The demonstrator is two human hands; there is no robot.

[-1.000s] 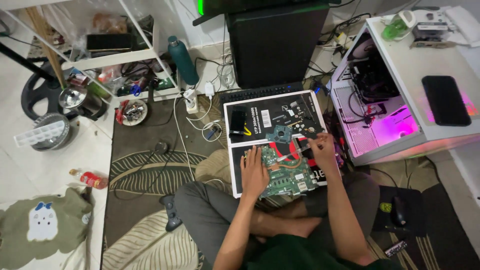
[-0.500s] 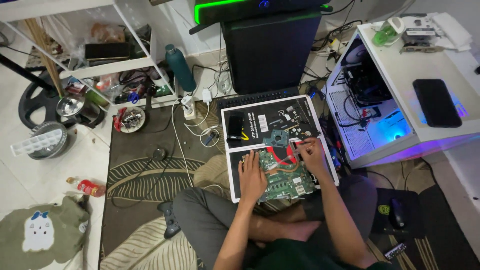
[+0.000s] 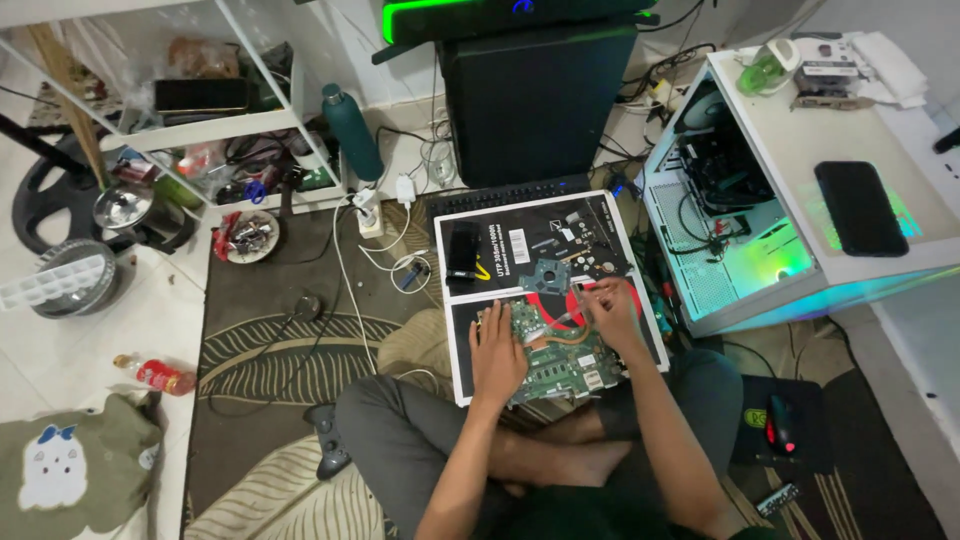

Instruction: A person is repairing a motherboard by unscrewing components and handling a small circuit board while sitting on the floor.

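I sit cross-legged on the floor with a green circuit board (image 3: 560,352) lying on a black and white box lid (image 3: 545,245) in front of me. My left hand (image 3: 497,352) lies flat on the board's left part, fingers spread. My right hand (image 3: 607,310) rests at the board's upper right edge, fingers pinched around a small thin tool that is too small to make out clearly. A small grey metal part (image 3: 543,275) and a black phone-sized slab (image 3: 462,250) lie on the lid beyond the board.
An open white computer case (image 3: 745,255) glowing green stands at my right, a dark phone (image 3: 860,207) on top. A black tower (image 3: 535,95) is ahead, a teal bottle (image 3: 351,133) and white shelf (image 3: 215,130) to the left. A game controller (image 3: 328,445) and mouse (image 3: 779,423) lie near my knees.
The view has shifted slightly. My right hand has edged left along the board's upper edge. The case light went from pink to blue to green. My left hand stays on the board.
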